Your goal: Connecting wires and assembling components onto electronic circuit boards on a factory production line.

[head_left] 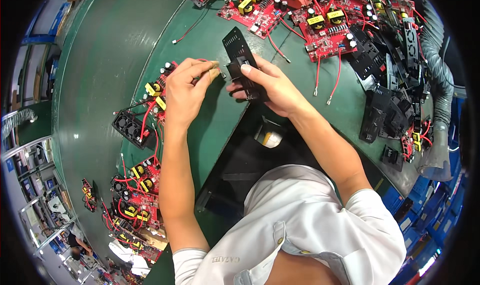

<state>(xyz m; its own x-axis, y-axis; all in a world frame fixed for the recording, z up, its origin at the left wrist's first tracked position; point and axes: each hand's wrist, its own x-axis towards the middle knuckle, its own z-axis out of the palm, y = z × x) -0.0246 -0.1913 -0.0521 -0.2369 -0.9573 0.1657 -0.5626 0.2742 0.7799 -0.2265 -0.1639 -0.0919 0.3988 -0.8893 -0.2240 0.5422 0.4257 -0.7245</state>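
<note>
My right hand (272,82) grips a black slotted panel (233,44) above the green work surface, thumb on its face and fingers behind. The panel is tilted, with its slotted end pointing away from me. To its left, my left hand (190,87) has thumb and forefinger pinched together, with tan covers on the fingertips. A red wire (202,60) shows at these fingers, and its small metal end (223,75) sticks out toward the panel without clearly touching it. My left palm and forearm partly hide a red circuit board (162,82) with yellow-wrapped parts.
More red circuit boards (325,32) with loose red wires lie at the far side. Black panels (380,110) are heaped at the right, beside a grey flexible duct (436,60). A black twin-fan unit (132,127) and further boards (142,177) stand left of my left arm.
</note>
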